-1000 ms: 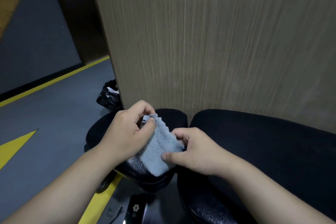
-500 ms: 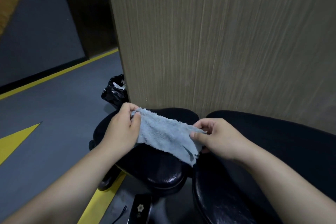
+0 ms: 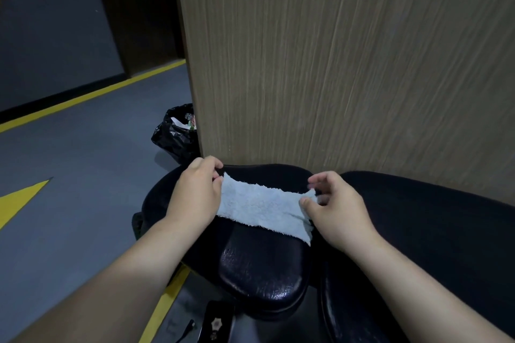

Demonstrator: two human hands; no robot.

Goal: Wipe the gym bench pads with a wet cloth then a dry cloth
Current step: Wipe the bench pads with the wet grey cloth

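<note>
A light blue fluffy cloth (image 3: pixel 262 207) is stretched flat between my two hands just above the small black seat pad (image 3: pixel 259 267). My left hand (image 3: pixel 196 193) pinches the cloth's left end. My right hand (image 3: pixel 334 206) pinches the right end between thumb and fingers. A larger black bench pad (image 3: pixel 434 231) runs to the right of the small one, with a narrow gap between them. The small pad's near surface looks shiny.
A tall wood-grain panel (image 3: pixel 334 64) rises directly behind both pads. A black bin bag (image 3: pixel 175 133) sits on the grey floor at the panel's left corner. Yellow floor lines (image 3: pixel 83 97) cross the floor at left. A black machine part (image 3: pixel 214 323) lies below the small pad.
My hands have drawn apart, unfolding the bunched cloth into a flat strip spread over the small pad. The view has shifted slightly to the left.
</note>
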